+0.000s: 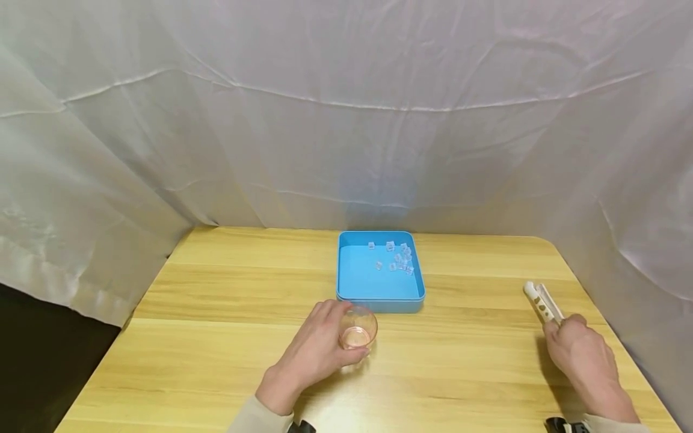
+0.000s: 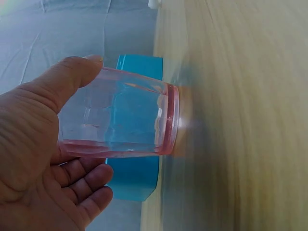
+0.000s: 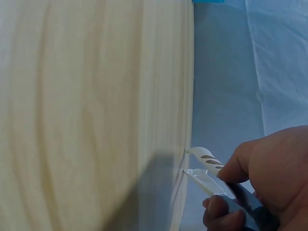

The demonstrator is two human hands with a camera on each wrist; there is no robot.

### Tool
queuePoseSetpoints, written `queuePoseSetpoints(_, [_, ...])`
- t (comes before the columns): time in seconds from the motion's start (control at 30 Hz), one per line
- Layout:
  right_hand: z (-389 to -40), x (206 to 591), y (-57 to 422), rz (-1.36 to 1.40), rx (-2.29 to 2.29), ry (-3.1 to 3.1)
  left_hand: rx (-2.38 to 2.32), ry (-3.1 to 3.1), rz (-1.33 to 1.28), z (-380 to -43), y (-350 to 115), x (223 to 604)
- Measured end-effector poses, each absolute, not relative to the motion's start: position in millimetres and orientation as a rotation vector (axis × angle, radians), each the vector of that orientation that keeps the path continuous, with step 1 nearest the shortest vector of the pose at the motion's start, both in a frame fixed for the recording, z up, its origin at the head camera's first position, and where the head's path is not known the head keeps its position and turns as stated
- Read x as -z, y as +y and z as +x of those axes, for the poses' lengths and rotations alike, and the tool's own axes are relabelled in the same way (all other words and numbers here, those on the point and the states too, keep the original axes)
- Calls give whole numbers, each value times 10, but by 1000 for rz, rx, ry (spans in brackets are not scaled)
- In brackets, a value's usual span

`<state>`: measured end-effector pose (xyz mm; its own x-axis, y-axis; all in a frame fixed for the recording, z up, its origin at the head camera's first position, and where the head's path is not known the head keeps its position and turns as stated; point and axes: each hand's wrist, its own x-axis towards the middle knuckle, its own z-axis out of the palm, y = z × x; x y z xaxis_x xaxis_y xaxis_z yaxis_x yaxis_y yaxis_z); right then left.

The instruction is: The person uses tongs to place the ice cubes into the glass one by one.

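Note:
My left hand [image 1: 311, 352] holds a clear, pink-tinted glass [image 1: 358, 338] by its upper part, thumb on one side and fingers on the other. The glass [image 2: 134, 118] is upright, its base at the wooden tabletop, and nothing shows inside it. Just behind it sits a square blue tray [image 1: 360, 282] with several small clear cubes [image 1: 402, 263], mostly on its right side. Far to the right, my right hand [image 1: 585, 358] grips a pair of tongs with white tips [image 1: 533, 292] and dark handles [image 3: 250, 204]. The tongs' tips stand apart with nothing between them.
The wooden table [image 1: 227, 337] ends at the back against a hanging pale curtain [image 1: 303, 144], which also runs along the left and right sides. A dark area [image 1: 43, 355] lies beyond the table's left edge.

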<state>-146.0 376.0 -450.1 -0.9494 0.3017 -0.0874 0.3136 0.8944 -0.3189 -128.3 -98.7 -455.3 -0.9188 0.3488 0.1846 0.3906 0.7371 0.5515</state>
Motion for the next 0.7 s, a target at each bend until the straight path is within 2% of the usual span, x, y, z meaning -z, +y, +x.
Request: queuePoseSetpoints(0.7, [-1576,4465,3584,345,510,3328,807,-2861,-773,-1393,-984,4456])
